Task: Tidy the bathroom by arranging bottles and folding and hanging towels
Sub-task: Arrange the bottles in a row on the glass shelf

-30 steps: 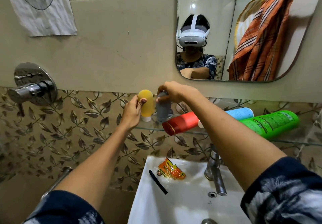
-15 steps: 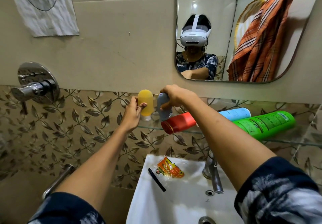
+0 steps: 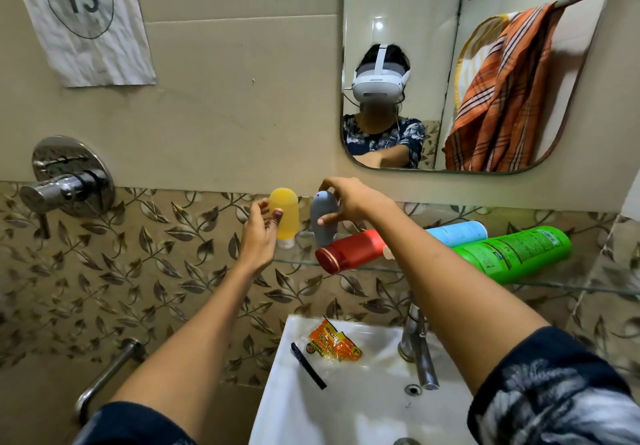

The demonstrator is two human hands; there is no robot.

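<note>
On the glass shelf [image 3: 363, 266] above the sink [image 3: 346, 410], 2 small bottles stand cap-down: the left hand [image 3: 258, 233] grips the yellow bottle [image 3: 286, 210] and the right hand [image 3: 349, 198] curls its fingers [image 3: 329, 218] round the grey bottle [image 3: 322, 224]. Just right of these, a red bottle [image 3: 349, 250], a blue bottle [image 3: 457, 233] and a green bottle [image 3: 512, 252] lie on their sides.

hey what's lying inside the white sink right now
On the white sink ledge lie an orange sachet and a thin black stick. The tap stands at its back. The right arm covers the far corner, and the bowl's lower part is out of frame.
</note>
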